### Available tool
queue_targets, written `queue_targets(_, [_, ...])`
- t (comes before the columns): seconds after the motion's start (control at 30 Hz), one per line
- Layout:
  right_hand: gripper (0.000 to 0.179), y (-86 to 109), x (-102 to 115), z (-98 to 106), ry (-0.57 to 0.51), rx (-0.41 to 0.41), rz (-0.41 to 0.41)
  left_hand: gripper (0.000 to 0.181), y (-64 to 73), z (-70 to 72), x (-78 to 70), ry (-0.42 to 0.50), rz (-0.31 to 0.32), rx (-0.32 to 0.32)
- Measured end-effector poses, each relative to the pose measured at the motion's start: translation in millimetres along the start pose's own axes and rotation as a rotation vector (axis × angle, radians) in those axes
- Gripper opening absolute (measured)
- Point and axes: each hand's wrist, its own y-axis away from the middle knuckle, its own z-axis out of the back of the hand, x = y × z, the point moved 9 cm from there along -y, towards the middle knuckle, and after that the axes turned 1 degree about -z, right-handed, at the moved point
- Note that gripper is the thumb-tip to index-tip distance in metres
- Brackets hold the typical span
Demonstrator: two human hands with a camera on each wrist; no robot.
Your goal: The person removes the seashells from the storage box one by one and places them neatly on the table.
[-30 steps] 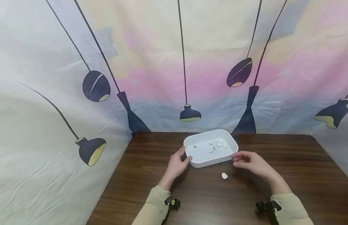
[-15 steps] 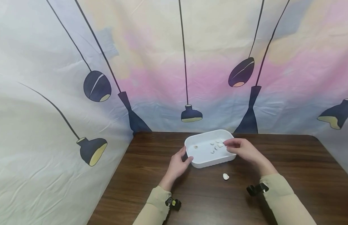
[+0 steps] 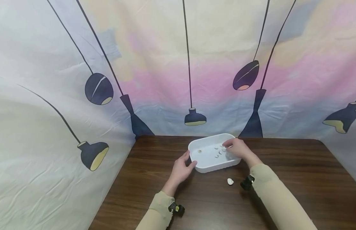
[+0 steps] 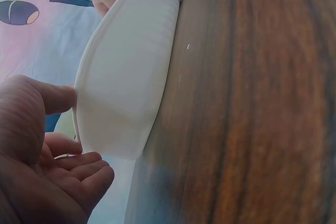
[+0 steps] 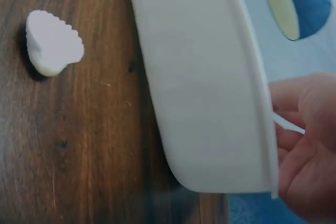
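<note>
A white rectangular plastic tray [image 3: 208,159] stands on the table with several small pale seashells [image 3: 220,152] inside, mostly toward its right half. My left hand [image 3: 180,169] grips the tray's left end, thumb on the near corner's rim and fingers along the left side; in the left wrist view this hand [image 4: 52,150] shows at the rim. Over the right side of the tray is my right hand [image 3: 238,149], fingertips down among the shells. In the right wrist view the tray wall hides those fingertips, so what they hold is unclear. A white ribbed seashell [image 5: 52,43] lies outside the tray.
The dark wooden table [image 3: 296,172] reaches back to a fabric backdrop [image 3: 154,64] printed with hanging lamps. The loose shell lies in front of the tray's near side, left of the right wrist camera [image 3: 247,182].
My right hand has moved left from beside the tray's right corner, over the rim and in among the shells. The left hand and the tray have stayed in place.
</note>
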Motion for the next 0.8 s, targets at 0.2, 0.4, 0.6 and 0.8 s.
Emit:
queue_targets(0.2, [0.032,-9.3,-5.2,-12.1,0.094,0.000,-0.079,0.066,-0.2,0.4,0.5,-0.020,-0.018,-0.002])
queue_targets(0.4, [0.025,-9.6,-3.6,-15.5,0.183,-0.015,-0.099,0.065,0.5,0.8,-1.7,-0.007,-0.028,-0.005])
queue_targets(0.6, [0.022,-8.4,-1.9,-18.9,0.235,-0.004,-0.115,0.065,0.4,0.5,-2.8,0.006,-0.024,0.001])
queue_targets(0.8, [0.022,-7.6,0.7,-21.6,0.240,0.024,-0.100,0.065,0.5,0.7,-2.0,0.006,-0.029,0.002])
